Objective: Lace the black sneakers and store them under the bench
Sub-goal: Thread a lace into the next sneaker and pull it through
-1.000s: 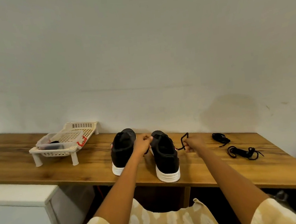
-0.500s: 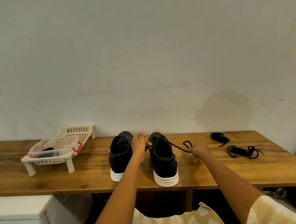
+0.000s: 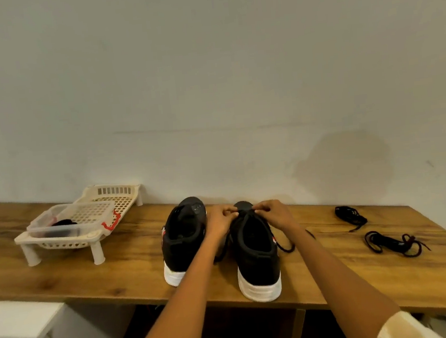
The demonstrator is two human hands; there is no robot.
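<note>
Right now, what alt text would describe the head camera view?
Both hands, left hand and right hand, work a black lace at the front of the right sneaker; the left sneaker stands beside it on a wooden bench.

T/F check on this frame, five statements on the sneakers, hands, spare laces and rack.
1. Both hands work at the front of the right sneaker. True: left hand and right hand meet there.
2. The left sneaker lies on its side. False: it stands upright on its sole.
3. Two loose lace bundles lie on the bench, right of the sneakers. True.
4. The white rack stands right of the sneakers. False: left.
5. The sneakers are under the bench. False: on top.
</note>
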